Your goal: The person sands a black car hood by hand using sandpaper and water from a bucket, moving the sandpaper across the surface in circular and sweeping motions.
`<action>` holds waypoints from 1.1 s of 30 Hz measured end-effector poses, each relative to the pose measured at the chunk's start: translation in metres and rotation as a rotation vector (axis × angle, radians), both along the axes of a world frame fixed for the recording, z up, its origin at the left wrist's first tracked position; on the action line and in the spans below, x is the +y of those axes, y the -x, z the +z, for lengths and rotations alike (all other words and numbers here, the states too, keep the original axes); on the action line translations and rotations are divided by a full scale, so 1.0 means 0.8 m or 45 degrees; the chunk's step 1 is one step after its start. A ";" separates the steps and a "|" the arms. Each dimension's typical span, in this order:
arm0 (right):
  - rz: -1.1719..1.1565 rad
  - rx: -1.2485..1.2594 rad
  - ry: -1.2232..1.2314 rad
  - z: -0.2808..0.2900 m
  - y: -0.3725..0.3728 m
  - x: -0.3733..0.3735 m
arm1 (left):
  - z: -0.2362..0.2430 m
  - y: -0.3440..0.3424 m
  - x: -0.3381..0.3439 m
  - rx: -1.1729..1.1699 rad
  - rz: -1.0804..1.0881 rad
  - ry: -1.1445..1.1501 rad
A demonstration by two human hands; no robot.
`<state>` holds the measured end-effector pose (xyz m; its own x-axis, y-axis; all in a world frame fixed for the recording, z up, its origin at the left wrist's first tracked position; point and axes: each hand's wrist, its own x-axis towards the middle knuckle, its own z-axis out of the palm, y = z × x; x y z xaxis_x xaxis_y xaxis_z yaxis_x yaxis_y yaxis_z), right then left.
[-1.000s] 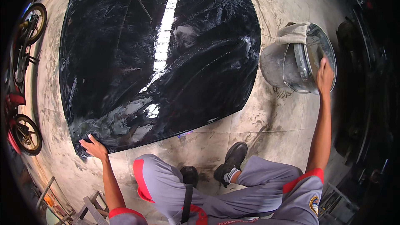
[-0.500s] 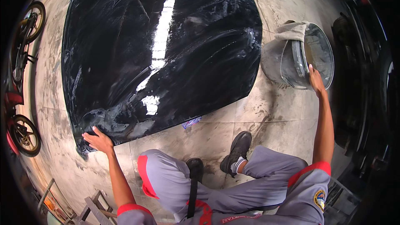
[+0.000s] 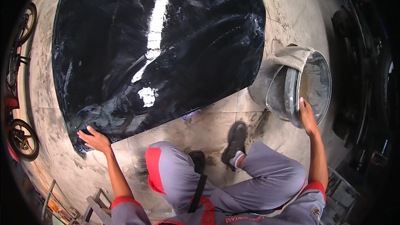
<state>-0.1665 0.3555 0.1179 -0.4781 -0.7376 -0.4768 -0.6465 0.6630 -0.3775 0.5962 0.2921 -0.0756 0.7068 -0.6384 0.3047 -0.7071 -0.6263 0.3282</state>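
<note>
A large glossy black car hood with whitish smears and a bright light reflection fills the middle. My left hand rests on its near left corner, fingers spread. At the right, a grey bucket leans toward me, with murky liquid showing inside. My right hand grips the bucket's near rim, thumb along the edge and the other fingers partly hidden. Over the bucket's far rim hangs a pale cloth, which neither hand touches.
A red and black motorcycle stands at the left. My black shoe is on the stained tiled floor below the hood. A small purple packet peeks from under the hood's near edge. Metal frames lie at lower left; dark equipment lines the right.
The bucket has come nearer to me and slightly left, tilted in my right hand's grip. My left hand stays on the hood's corner. The view has shifted a little.
</note>
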 end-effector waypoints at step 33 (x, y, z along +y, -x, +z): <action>0.565 0.939 1.020 0.031 -0.098 -0.168 | 0.019 -0.270 -0.021 0.367 0.264 -0.408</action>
<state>-0.0878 0.2212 0.1424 -0.0703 -0.8727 0.4832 -0.9974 0.0680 -0.0222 0.8125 0.2754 -0.0604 0.8560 -0.5047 -0.1116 -0.4651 -0.8463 0.2599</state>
